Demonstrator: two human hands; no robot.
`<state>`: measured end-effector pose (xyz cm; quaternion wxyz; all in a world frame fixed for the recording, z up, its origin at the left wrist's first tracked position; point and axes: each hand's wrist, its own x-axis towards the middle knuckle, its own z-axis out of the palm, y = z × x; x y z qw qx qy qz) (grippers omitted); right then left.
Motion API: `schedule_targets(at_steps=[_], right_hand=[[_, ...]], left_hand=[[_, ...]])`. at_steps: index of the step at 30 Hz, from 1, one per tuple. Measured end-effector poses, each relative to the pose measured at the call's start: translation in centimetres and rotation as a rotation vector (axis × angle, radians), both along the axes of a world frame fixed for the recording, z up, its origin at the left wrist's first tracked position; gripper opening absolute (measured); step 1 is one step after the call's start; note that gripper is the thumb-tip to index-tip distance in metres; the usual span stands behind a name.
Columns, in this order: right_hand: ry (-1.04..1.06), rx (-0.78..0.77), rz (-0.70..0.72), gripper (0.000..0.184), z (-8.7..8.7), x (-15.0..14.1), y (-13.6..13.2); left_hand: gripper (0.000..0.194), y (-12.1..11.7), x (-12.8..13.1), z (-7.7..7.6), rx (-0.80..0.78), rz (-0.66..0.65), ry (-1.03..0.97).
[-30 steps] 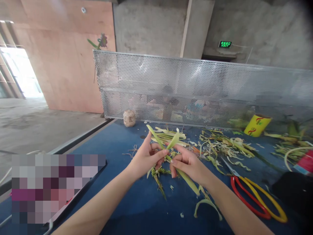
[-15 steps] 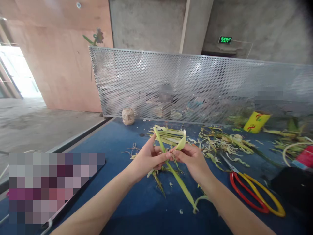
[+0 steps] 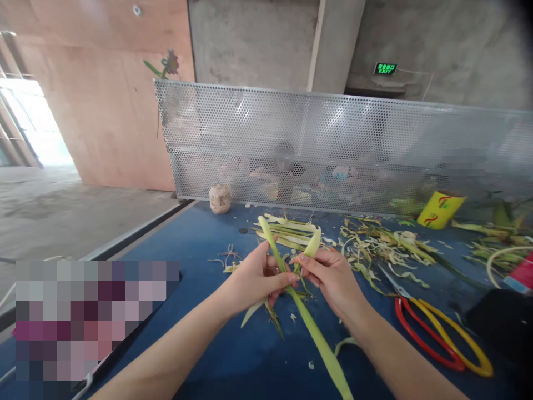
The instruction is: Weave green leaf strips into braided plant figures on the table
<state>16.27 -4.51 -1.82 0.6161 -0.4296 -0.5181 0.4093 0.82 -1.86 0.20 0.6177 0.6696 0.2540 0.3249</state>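
Between thumb and fingers, my left hand point(image 3: 260, 276) pinches a long pale-green leaf strip point(image 3: 310, 325) that runs from above the hand down toward the table's front edge. My right hand point(image 3: 331, 275) is closed on a shorter, whitish-green leaf piece point(image 3: 313, 243) that sticks up from its fingertips. Both sets of fingertips almost meet where the strips cross. Behind my hands lies a bundle of flat leaf strips point(image 3: 287, 228). Dry brownish scraps point(image 3: 275, 322) show just below my left hand. Scissors point(image 3: 441, 333) with one red and one yellow handle lie right of my right forearm.
A heap of leaf shreds point(image 3: 383, 244) spreads across the blue table point(image 3: 183, 283) at the back right. Behind it stand a yellow roll point(image 3: 441, 209) and a perforated metal screen point(image 3: 258, 122). A wrapped ball of twine point(image 3: 219, 199) sits at the back left. A dark object point(image 3: 499, 316) lies far right.
The long strip's lower end has shifted toward me and now reaches the bottom of the view. My right hand has moved slightly right; both hands keep their pinch.
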Motion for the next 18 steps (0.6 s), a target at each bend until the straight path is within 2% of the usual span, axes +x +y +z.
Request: schedule_targets(at_steps=[3, 5, 7, 9, 10, 11, 12, 14, 16, 18], right_hand=[[-0.162, 0.019, -0.001, 0.027, 0.6, 0.7, 0.2], [-0.38, 0.096, -0.072, 0.028, 1.1, 1.4, 0.1], [-0.606, 0.275, -0.316, 0.022, 1.4, 2.1, -0.2], [-0.805, 0.571, -0.57, 0.014, 1.6, 2.3, -0.8], [-0.886, 0.741, -0.639, 0.008, 1.5, 2.2, -1.2], [-0.984, 0.894, -0.627, 0.004, 1.5, 1.9, -1.5], [-1.091, 1.047, -0.593, 0.009, 1.4, 1.5, -1.8], [-1.315, 1.242, -0.461, 0.014, 1.1, 0.7, -2.3], [-1.444, 1.3, -0.359, 0.018, 0.8, 0.1, -2.4], [-1.493, 1.292, -0.354, 0.021, 0.5, 0.0, -2.1]], left_hand=[[0.069, 0.0, 0.1, 0.1, -0.032, 0.079, -0.056], [0.07, 0.1, 0.0, 0.3, -0.1, 0.124, -0.101], [0.066, 0.1, 0.0, 0.6, -0.181, 0.168, -0.14], [0.058, 0.2, -0.1, 0.8, -0.259, 0.182, -0.171], [0.053, 0.2, -0.1, 0.9, -0.295, 0.185, -0.184], [0.047, 0.2, -0.1, 0.9, -0.326, 0.187, -0.197], [0.041, 0.1, 0.0, 1.0, -0.354, 0.186, -0.211], [0.027, 0.0, 0.0, 1.1, -0.39, 0.186, -0.242], [0.014, -0.1, 0.1, 1.2, -0.414, 0.199, -0.27], [0.007, -0.3, 0.2, 1.5, -0.436, 0.228, -0.288]])
